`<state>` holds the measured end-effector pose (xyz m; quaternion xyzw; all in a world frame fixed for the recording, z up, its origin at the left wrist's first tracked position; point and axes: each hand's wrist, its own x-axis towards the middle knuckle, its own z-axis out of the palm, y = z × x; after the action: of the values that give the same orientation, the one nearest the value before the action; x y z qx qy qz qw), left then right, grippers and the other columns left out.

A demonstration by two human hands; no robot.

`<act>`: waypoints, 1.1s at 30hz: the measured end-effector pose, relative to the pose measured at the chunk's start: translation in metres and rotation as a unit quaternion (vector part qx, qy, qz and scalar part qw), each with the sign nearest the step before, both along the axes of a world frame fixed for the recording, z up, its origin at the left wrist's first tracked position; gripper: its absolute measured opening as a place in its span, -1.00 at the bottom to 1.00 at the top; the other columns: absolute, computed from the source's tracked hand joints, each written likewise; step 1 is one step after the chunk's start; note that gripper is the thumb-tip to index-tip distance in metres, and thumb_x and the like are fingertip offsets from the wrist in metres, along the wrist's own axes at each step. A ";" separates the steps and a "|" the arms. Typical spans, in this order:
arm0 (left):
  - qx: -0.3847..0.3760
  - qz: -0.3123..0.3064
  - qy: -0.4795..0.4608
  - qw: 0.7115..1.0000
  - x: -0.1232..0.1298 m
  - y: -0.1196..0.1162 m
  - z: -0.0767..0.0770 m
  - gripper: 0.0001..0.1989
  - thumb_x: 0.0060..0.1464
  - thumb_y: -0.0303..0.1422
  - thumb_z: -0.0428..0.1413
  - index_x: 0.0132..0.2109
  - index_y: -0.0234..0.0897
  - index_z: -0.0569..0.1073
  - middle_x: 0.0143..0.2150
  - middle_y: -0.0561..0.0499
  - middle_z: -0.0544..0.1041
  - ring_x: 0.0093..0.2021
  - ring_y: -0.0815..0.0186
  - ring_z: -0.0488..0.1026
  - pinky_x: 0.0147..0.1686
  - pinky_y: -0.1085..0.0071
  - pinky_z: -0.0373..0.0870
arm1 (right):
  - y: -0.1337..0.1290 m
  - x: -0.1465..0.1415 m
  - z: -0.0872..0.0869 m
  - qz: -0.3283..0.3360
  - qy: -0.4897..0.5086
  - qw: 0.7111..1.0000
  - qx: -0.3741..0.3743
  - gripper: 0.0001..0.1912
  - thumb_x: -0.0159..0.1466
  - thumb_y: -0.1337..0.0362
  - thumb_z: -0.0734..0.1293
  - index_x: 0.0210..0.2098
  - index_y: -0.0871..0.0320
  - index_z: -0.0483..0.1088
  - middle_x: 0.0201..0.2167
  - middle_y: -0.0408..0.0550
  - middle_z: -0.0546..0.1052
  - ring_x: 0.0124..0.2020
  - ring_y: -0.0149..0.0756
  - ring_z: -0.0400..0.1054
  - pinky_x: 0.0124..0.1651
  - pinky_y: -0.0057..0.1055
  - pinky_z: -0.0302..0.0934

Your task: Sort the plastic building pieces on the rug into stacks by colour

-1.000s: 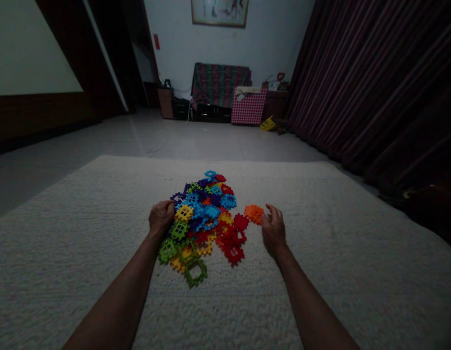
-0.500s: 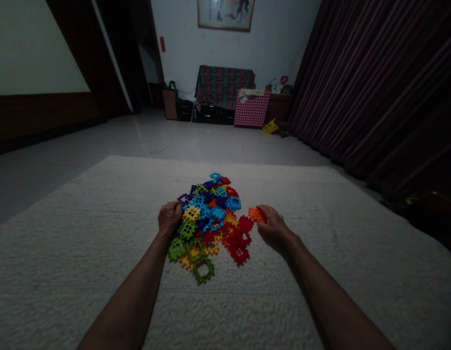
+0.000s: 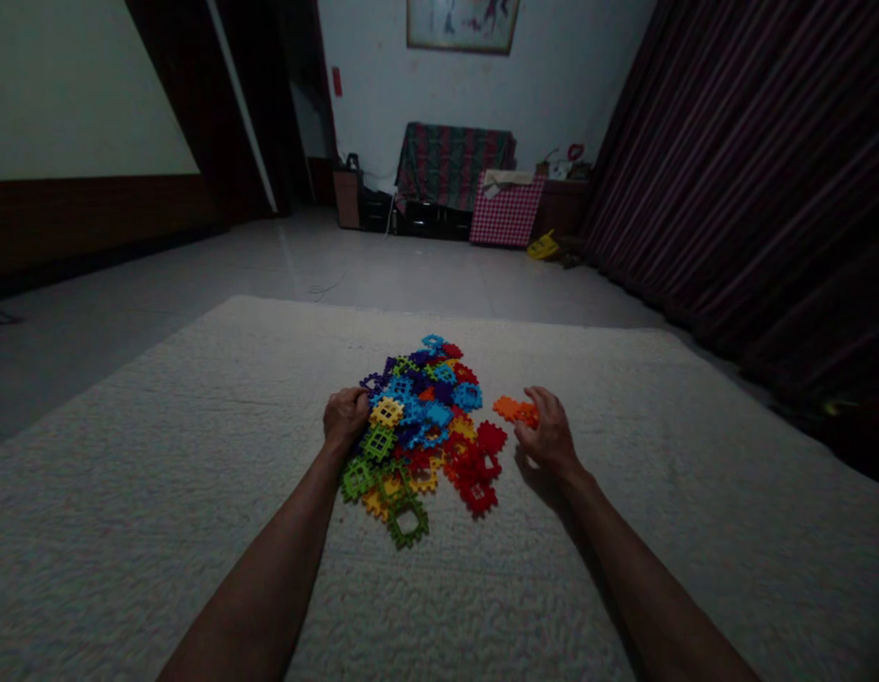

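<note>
At 12 o'clock, beyond my pale quilted mat (image 3: 468,606), cloth-draped cabinet (image 3: 426,222); dark curtain (image 3: 738,189) at 2. Multicoloured toothed pieces (image 3: 415,417) heaped mid-mat. My left hand (image 3: 345,417), curled, at heap's 9 o'clock; contents cannot be told. My right hand (image 3: 551,436), at 3, arches half-open around orange pieces (image 3: 508,408); firmness unclear.

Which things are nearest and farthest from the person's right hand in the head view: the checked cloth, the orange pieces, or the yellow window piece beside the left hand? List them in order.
1. Orange pieces: right at the fingers of the right hand.
2. Yellow window piece: across the pile, beside the left hand.
3. Checked cloth: farthest, across the room.
</note>
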<state>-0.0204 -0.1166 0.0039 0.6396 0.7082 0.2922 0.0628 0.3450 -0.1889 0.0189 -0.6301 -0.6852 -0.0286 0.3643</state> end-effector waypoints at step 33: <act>0.012 0.013 -0.161 0.987 -0.005 0.007 -0.011 -0.66 0.12 -0.23 0.02 -0.11 -0.20 0.62 -0.09 -0.02 0.65 -0.08 0.23 0.55 -0.06 0.41 0.40 | -0.084 -0.152 -0.011 0.281 -0.060 0.957 -0.029 -0.83 0.36 0.30 0.19 -0.16 0.14 0.41 -0.15 -0.02 0.54 -0.04 -0.19 0.30 0.23 -0.10 -0.07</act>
<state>-0.0253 -0.1096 -0.0069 0.5758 0.6937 0.4002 0.1646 0.1935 -0.2731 0.0079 -0.4192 -0.8557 0.0570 0.2978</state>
